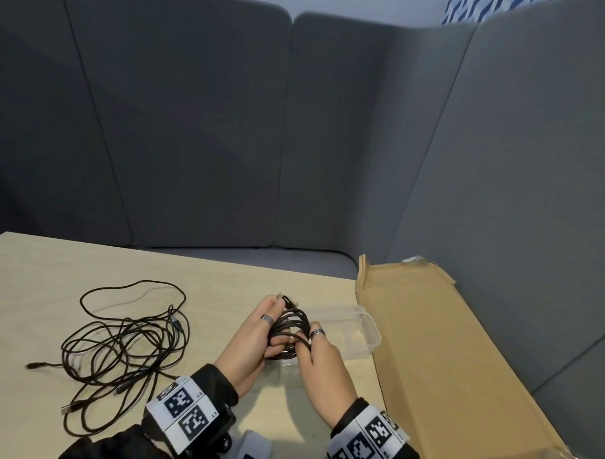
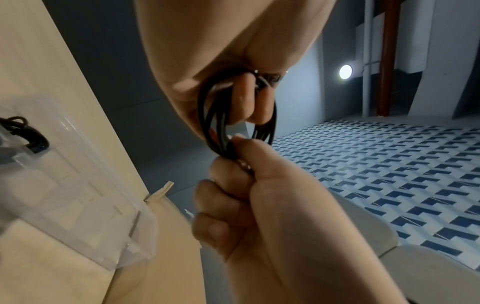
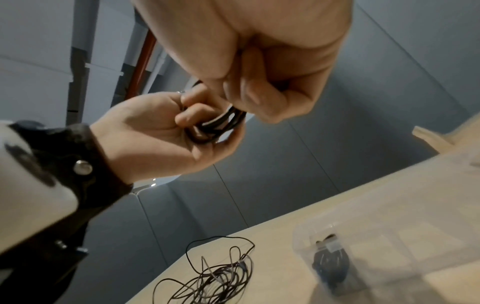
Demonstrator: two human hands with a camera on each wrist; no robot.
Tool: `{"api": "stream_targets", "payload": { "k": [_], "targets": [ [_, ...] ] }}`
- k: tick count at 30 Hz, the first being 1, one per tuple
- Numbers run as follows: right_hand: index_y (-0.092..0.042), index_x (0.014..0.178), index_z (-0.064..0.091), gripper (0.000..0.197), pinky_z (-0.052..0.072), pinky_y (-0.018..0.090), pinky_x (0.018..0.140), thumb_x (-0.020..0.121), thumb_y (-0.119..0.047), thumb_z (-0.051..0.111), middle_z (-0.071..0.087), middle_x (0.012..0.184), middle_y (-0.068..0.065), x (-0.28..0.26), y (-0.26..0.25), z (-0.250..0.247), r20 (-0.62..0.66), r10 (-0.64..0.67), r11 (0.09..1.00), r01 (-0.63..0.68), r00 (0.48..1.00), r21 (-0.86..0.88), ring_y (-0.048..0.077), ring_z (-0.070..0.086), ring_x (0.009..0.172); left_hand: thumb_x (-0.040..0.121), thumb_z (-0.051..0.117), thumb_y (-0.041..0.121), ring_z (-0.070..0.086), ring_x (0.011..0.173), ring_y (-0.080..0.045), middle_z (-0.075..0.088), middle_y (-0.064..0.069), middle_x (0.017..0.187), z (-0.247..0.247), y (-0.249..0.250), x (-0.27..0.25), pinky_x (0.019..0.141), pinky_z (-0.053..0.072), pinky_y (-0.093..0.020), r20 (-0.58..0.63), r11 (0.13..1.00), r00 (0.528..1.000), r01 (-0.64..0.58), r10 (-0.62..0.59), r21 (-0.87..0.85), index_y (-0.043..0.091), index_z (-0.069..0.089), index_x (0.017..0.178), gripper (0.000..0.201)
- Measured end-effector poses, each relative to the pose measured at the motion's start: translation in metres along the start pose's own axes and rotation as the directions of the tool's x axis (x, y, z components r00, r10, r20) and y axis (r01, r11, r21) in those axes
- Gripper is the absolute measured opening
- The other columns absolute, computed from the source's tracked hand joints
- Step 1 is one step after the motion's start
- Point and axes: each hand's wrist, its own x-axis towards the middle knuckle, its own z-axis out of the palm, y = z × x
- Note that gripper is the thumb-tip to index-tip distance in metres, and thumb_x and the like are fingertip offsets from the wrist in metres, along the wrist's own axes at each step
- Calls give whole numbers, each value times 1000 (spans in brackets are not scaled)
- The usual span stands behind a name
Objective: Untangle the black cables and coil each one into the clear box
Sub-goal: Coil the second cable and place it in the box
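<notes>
A black cable wound into a small coil (image 1: 291,326) is held above the table between both hands. My left hand (image 1: 252,341) grips its left side, fingers curled through the loops (image 2: 213,123), and a plug (image 1: 287,299) sticks up by the fingertips. My right hand (image 1: 320,357) pinches the coil's right side (image 3: 226,121). The clear box (image 1: 370,324) lies on the table just behind and right of the hands. Another coiled black cable (image 3: 330,263) lies inside it. A loose tangle of black cables (image 1: 125,346) is spread on the table to the left.
A flattened brown cardboard box (image 1: 444,354) lies along the table's right side, touching the clear box. Grey padded panels (image 1: 298,126) wall in the table at the back and right. The light wooden table (image 1: 223,285) ends close behind the box.
</notes>
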Motion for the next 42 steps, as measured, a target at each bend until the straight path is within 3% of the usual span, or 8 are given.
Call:
{"api": "stream_targets", "payload": {
  "k": [4,10,17,21,25,29,35,42],
  "targets": [
    [-17,116,37,29,43,36,65,96,-38,42,62,82,2,-10,-6,-20,179,-83,988,104,980,-112,29,60,82,100,36,26,37,46,-5,44,8,59,-4,0,2,42,30,-15,-64,941,991,-93,120,324,19,51,85,22],
    [-32,119,31,41,37,35,63,90,-59,20,66,83,-2,-32,-21,-52,174,-261,825,313,950,-471,26,63,84,99,30,37,46,55,-16,47,1,56,-19,0,-1,60,39,-36,100,360,947,-213,306,908,26,41,86,20],
    [-30,89,52,20,34,33,65,95,-37,35,47,85,-8,-12,-4,-65,-58,-609,605,416,791,-679,17,42,76,101,35,21,24,44,-7,24,7,57,-8,16,-5,42,19,-15,127,939,992,-63,21,339,16,39,76,25],
    [-27,95,60,14,32,25,64,90,-30,46,45,86,-4,9,9,-50,-200,-635,672,405,746,-620,13,39,77,101,35,22,28,46,-5,30,9,57,0,15,-8,50,21,-19,135,965,990,-65,31,252,14,39,82,20],
    [-14,94,70,20,42,8,76,95,-21,52,59,85,-6,11,3,-30,-175,-196,955,229,965,191,-3,55,84,101,32,27,25,48,-6,33,12,58,2,9,-9,56,18,-26,110,954,989,-126,99,272,17,42,85,21],
    [-7,93,69,18,54,22,65,95,-8,50,72,88,9,8,-6,-23,163,125,590,-206,979,781,15,67,78,101,30,24,35,44,2,41,16,50,3,7,-9,46,32,-10,53,934,991,-136,125,329,13,42,90,20],
    [-3,99,64,16,57,28,70,93,-10,51,71,86,9,4,-12,-31,339,87,463,-339,937,819,16,68,74,101,32,24,39,52,-1,44,8,61,-3,7,-3,51,36,-13,18,902,990,-134,139,411,15,45,89,20],
    [-10,109,57,44,49,28,91,76,-36,71,70,107,9,-3,-26,-24,251,-17,800,-138,968,584,11,65,96,100,35,24,40,63,-10,42,-1,70,-3,-3,3,59,35,-23,-35,902,978,-175,205,395,12,45,85,21]
  ]
}}
